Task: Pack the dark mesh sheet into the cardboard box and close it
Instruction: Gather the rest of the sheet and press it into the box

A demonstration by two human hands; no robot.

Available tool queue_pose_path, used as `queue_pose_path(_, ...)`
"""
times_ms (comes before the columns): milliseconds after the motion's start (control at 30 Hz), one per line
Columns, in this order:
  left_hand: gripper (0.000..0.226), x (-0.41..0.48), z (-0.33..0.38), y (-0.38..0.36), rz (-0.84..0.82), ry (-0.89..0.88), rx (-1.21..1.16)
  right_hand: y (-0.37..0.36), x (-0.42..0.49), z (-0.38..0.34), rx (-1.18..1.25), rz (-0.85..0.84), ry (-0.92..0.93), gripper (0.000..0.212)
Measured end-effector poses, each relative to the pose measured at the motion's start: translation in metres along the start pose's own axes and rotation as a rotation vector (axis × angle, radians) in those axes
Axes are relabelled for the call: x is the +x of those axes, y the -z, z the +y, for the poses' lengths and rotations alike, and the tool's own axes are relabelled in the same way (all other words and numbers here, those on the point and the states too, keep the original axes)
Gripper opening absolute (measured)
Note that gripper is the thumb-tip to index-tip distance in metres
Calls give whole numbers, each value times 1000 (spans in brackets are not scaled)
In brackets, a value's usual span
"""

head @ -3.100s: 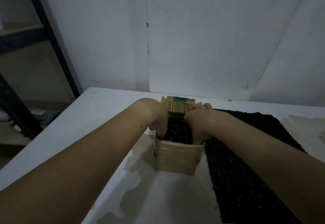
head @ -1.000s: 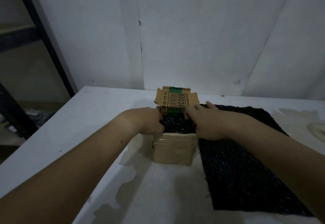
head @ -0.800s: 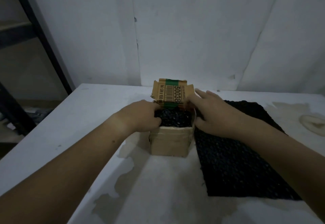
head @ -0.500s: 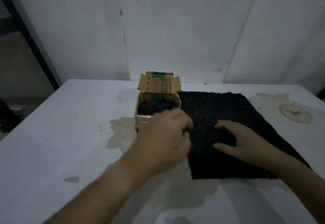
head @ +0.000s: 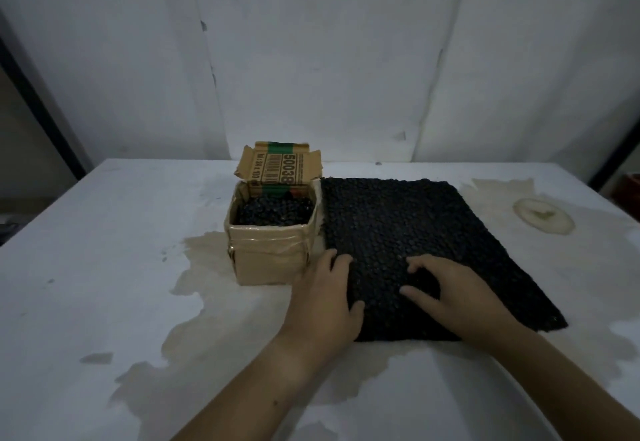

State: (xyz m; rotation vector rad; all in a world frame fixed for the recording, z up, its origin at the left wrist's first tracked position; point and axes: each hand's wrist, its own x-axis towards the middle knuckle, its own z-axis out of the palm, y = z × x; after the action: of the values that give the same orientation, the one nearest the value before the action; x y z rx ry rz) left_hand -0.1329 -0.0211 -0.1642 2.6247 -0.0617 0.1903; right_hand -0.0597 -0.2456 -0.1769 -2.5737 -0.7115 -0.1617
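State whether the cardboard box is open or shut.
Open: the cardboard box has its printed flap standing up at the back, exposing dark mesh inside.

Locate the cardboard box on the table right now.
In the head view the cardboard box stands left of centre on the white table, lid flap up, right beside the left edge of the flat dark mesh sheet.

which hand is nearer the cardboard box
Left. The left hand lies at the mesh sheet's near-left edge, just beside the cardboard box; the right hand rests farther right on the sheet.
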Motion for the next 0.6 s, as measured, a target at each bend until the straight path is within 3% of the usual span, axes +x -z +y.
queue_pose_path(67, 63, 2, 2, -3, 13, -2, -88, 2, -2, 1, 68, -94, -6, 33)
queue_pose_path(167, 60, 5, 7, -6, 72, 61, -352, 1, -3, 2, 60, -108, 20, 19)
queue_pose_path(267, 56, 14, 14, 0, 140, 127, -573, -3, -3, -1, 44, -10, 31, 14)
queue_pose_path(400, 56, 31, 26, 19, 137, 150, -840, 3, 1, -14, 325, 277, -106, 17)
queue_pose_path(467, 59, 39, 32, 34, 86, 155, -857, 12, 5, -29, 379, 388, -88, 18)
queue_pose_path(600, 56, 52, 38, 69, 37, 145, -886, 27, 10, -66, 418, 410, 28, 16)
